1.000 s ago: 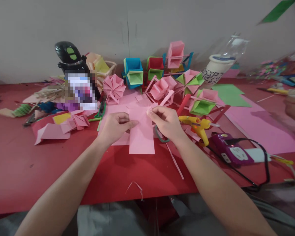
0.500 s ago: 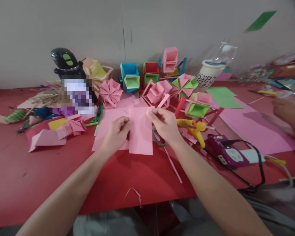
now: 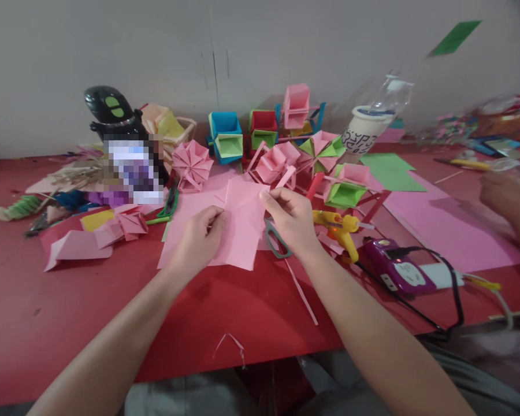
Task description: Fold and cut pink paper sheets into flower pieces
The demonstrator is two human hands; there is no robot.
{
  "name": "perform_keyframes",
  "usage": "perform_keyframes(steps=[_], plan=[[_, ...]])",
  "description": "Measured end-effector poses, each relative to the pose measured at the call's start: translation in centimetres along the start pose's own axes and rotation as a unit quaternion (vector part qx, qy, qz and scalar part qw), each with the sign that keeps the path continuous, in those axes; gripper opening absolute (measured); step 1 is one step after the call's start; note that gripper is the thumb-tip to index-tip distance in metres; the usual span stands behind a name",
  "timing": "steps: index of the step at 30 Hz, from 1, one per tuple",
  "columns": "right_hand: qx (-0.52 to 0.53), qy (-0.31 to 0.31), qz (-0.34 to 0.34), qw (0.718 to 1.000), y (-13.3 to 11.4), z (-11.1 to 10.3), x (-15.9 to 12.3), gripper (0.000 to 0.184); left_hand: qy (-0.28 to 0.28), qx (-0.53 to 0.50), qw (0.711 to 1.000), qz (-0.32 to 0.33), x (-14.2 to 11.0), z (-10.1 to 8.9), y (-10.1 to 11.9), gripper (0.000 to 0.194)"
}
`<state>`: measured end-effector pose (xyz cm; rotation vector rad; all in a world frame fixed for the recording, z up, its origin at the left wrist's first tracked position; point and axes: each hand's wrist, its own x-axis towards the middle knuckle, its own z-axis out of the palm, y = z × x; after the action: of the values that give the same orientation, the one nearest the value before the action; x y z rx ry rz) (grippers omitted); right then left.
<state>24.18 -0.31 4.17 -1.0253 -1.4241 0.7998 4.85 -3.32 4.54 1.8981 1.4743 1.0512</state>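
Observation:
Between both hands is a folded sheet of pink paper (image 3: 241, 231), turned at a slant. My left hand (image 3: 202, 234) is closed on its left edge. At the upper right corner, my right hand (image 3: 291, 218) pinches the same paper between thumb and fingertips. A larger pink sheet (image 3: 173, 254) lies flat on the table under it. Partly hidden by my right hand, the grey-green handle of scissors (image 3: 276, 240) shows beside the paper. A thin pink paper strip (image 3: 302, 292) lies below my right wrist.
Folded paper models, including a blue box (image 3: 225, 136) and a pink pleated one (image 3: 193, 163), stand behind. A yellow glue gun (image 3: 340, 234) and purple power adapter (image 3: 394, 266) with cables lie right. A phone (image 3: 134, 170) leans left. Far right is another person's hand (image 3: 505, 193).
The folded pink paper has gone from upright to slanted, its lower end swinging left. Both hands keep their grip. The whole view has shifted slightly.

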Motion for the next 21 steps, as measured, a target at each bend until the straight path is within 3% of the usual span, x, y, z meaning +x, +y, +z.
perform_keyframes(steps=[6,11,15,18,21], plan=[[0.034,-0.018,0.024,0.999,0.2,0.2,0.0,0.04,-0.021,-0.022,0.999,-0.015,0.1,-0.1,-0.5,0.028],[0.082,-0.089,0.072,0.99,0.4,-0.1,0.4,0.045,-0.056,0.007,0.998,-0.021,0.5,-0.8,-1.2,0.031],[0.075,-0.133,0.095,0.984,0.5,-0.8,0.7,0.043,-0.084,0.076,0.993,0.012,0.6,-1.2,-2.0,0.027],[0.023,-0.186,0.1,0.977,0.6,-1.0,0.7,0.039,-0.158,0.09,0.982,0.045,0.4,-1.3,-2.0,0.027],[-0.034,-0.296,0.1,0.949,0.9,-0.7,0.3,0.024,-0.245,0.071,0.966,0.046,0.2,-1.3,-1.6,0.03]])
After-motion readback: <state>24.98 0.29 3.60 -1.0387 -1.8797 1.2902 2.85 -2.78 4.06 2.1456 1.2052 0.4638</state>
